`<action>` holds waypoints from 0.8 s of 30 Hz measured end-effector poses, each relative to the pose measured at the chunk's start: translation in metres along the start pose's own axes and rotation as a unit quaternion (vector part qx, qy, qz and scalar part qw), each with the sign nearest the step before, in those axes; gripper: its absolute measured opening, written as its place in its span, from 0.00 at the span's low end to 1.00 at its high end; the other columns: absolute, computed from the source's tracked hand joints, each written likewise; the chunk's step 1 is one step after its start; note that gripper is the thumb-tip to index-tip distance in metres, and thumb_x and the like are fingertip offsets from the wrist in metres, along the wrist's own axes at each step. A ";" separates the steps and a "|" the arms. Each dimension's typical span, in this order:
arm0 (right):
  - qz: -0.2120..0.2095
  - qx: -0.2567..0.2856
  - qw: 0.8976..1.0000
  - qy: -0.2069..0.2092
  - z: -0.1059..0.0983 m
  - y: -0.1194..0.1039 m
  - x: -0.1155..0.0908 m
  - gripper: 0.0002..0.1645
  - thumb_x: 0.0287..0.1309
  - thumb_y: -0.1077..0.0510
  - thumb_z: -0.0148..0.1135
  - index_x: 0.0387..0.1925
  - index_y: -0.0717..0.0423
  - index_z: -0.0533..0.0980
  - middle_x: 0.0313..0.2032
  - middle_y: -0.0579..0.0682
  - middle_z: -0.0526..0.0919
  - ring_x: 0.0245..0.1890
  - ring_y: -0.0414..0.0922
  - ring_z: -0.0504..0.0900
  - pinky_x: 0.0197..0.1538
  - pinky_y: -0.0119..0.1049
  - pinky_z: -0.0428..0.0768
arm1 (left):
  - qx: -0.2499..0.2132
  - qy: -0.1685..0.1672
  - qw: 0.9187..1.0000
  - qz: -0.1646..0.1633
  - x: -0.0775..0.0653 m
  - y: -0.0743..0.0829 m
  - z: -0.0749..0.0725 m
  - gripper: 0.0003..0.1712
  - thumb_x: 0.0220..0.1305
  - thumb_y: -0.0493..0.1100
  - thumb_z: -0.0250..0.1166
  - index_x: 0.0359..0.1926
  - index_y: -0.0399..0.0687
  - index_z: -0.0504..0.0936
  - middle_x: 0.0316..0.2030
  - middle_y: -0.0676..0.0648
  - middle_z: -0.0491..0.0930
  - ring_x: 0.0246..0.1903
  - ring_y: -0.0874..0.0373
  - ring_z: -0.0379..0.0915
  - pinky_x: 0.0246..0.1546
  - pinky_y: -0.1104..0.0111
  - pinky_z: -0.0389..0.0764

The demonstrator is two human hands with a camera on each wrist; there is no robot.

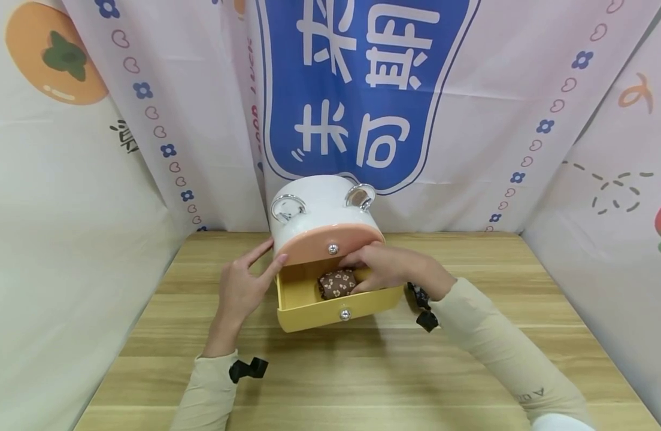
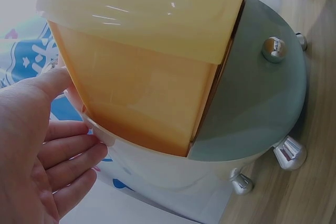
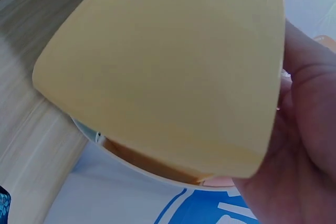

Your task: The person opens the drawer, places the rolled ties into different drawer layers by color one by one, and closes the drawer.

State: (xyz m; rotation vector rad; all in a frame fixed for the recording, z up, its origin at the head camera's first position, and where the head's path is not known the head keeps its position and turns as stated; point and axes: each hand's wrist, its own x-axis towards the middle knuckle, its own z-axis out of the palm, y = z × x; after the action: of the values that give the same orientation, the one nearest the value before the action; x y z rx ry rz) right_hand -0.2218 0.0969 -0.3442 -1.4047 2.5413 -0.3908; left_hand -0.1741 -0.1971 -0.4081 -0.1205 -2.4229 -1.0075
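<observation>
A small round white cabinet [image 1: 320, 194] has a pink top drawer [image 1: 309, 245], a pulled-out yellow drawer [image 1: 314, 317] and a grey-green bottom drawer [image 2: 247, 87]. Inside the yellow drawer is a rolled brown cloth [image 1: 337, 284] with pale flowers. My right hand [image 1: 387, 266] reaches in over the drawer's right side and grips the roll at its right end, thumb in front; in the right wrist view the yellow drawer hides the roll. My left hand [image 1: 241, 287] rests against the cabinet's left side, its fingers fairly straight and thumb by the pink front's edge.
The cabinet stands near the back of the wooden table [image 1: 201, 383] on chrome feet [image 2: 290, 153]. Chrome ear-shaped loops [image 1: 288, 208] stick up from its top. Printed cloth [image 1: 217, 120] hangs close behind. Black straps [image 1: 248, 368] are around both wrists.
</observation>
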 end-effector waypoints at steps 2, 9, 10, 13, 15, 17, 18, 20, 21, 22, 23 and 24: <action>0.004 0.007 1.000 -0.002 -0.003 -0.001 -0.003 0.30 0.52 0.46 0.72 0.56 0.49 0.78 0.52 0.40 0.84 0.53 0.37 0.80 0.61 0.34 0.75 | -0.001 0.002 1.000 -0.001 0.000 -0.001 0.000 0.29 0.57 0.68 0.64 0.58 0.67 0.79 0.21 0.46 0.80 0.04 0.66 0.50 0.15 0.69 0.63; 0.021 0.030 0.999 0.001 -0.015 -0.007 -0.016 0.32 0.52 0.48 0.72 0.59 0.52 0.76 0.56 0.46 0.83 0.57 0.42 0.79 0.65 0.39 0.72 | -0.003 0.001 1.000 -0.005 -0.002 -0.003 0.001 0.29 0.57 0.68 0.64 0.58 0.67 0.79 0.37 0.44 0.87 0.08 0.64 0.53 0.21 0.69 0.67; 0.026 0.028 0.999 0.001 -0.016 -0.008 -0.018 0.33 0.52 0.47 0.72 0.59 0.52 0.76 0.56 0.46 0.82 0.57 0.42 0.79 0.65 0.40 0.72 | -0.003 0.001 1.000 -0.006 -0.002 -0.003 0.001 0.29 0.57 0.68 0.64 0.58 0.67 0.79 0.35 0.44 0.87 0.08 0.64 0.53 0.21 0.69 0.66; 0.038 0.022 0.999 0.006 -0.022 -0.013 -0.024 0.33 0.52 0.46 0.72 0.59 0.52 0.76 0.56 0.48 0.82 0.58 0.43 0.78 0.65 0.40 0.72 | 0.000 -0.001 1.000 -0.007 -0.001 -0.002 0.001 0.29 0.57 0.68 0.64 0.58 0.68 0.79 0.25 0.45 0.83 0.06 0.64 0.52 0.18 0.68 0.65; 0.043 0.022 0.999 0.010 -0.024 -0.015 -0.027 0.33 0.52 0.46 0.72 0.59 0.50 0.76 0.56 0.48 0.82 0.58 0.43 0.79 0.64 0.40 0.73 | 0.000 0.000 1.000 -0.007 0.000 -0.002 0.001 0.29 0.57 0.68 0.63 0.58 0.68 0.78 0.20 0.47 0.79 0.06 0.65 0.51 0.17 0.69 0.64; 0.044 0.025 0.999 0.018 -0.026 -0.018 -0.030 0.32 0.52 0.46 0.72 0.58 0.50 0.77 0.55 0.47 0.83 0.56 0.43 0.80 0.62 0.40 0.75 | 0.001 0.001 1.000 -0.006 0.000 -0.001 0.000 0.29 0.57 0.68 0.63 0.58 0.68 0.79 0.17 0.48 0.75 0.05 0.66 0.51 0.16 0.68 0.63; 0.043 0.026 0.998 0.024 -0.027 -0.019 -0.032 0.31 0.52 0.46 0.71 0.58 0.51 0.77 0.54 0.47 0.84 0.55 0.43 0.80 0.61 0.40 0.76 | 0.002 0.002 1.000 -0.005 0.000 -0.001 0.000 0.29 0.57 0.68 0.63 0.58 0.68 0.79 0.17 0.49 0.75 0.05 0.66 0.51 0.16 0.68 0.63; 0.042 0.029 0.998 0.042 -0.027 -0.020 -0.034 0.29 0.53 0.46 0.71 0.56 0.51 0.78 0.52 0.46 0.85 0.52 0.41 0.82 0.57 0.37 0.79 | 0.002 0.002 1.000 -0.004 0.001 0.000 0.000 0.29 0.57 0.68 0.63 0.58 0.67 0.79 0.17 0.49 0.76 0.05 0.66 0.50 0.16 0.68 0.63; 0.041 0.030 0.997 0.056 -0.027 -0.021 -0.035 0.28 0.54 0.46 0.70 0.55 0.51 0.78 0.51 0.46 0.85 0.50 0.40 0.83 0.54 0.35 0.80 | 0.002 0.002 1.000 -0.004 0.001 0.000 0.000 0.29 0.57 0.68 0.63 0.58 0.67 0.79 0.17 0.49 0.76 0.05 0.66 0.50 0.16 0.68 0.63; 0.040 0.034 0.996 0.071 -0.027 -0.022 -0.036 0.27 0.54 0.47 0.70 0.54 0.52 0.79 0.49 0.46 0.86 0.48 0.40 0.84 0.52 0.33 0.81 | 0.001 0.001 1.000 -0.005 0.001 0.000 0.000 0.29 0.57 0.68 0.63 0.58 0.67 0.79 0.17 0.48 0.76 0.05 0.66 0.50 0.16 0.68 0.63; 0.038 0.037 0.995 0.088 -0.027 -0.023 -0.037 0.25 0.55 0.48 0.70 0.53 0.53 0.80 0.46 0.46 0.87 0.45 0.39 0.85 0.49 0.31 0.82 | 0.001 -0.001 1.000 -0.005 0.001 0.000 0.000 0.30 0.57 0.69 0.63 0.58 0.67 0.78 0.17 0.48 0.76 0.05 0.66 0.50 0.16 0.68 0.64; 0.037 0.044 0.993 0.104 -0.027 -0.024 -0.038 0.23 0.56 0.49 0.69 0.51 0.53 0.80 0.44 0.46 0.87 0.42 0.37 0.85 0.46 0.28 0.82 | 0.000 -0.002 1.000 -0.006 0.001 0.000 0.000 0.30 0.57 0.69 0.63 0.58 0.67 0.78 0.18 0.48 0.77 0.05 0.65 0.51 0.16 0.68 0.64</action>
State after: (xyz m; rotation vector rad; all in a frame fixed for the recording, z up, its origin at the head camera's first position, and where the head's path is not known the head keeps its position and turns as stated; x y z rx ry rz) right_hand -0.1913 0.1204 -0.3091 -1.2959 2.6919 -0.6591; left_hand -0.1750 -0.1973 -0.4080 -0.1074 -2.4303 -1.0126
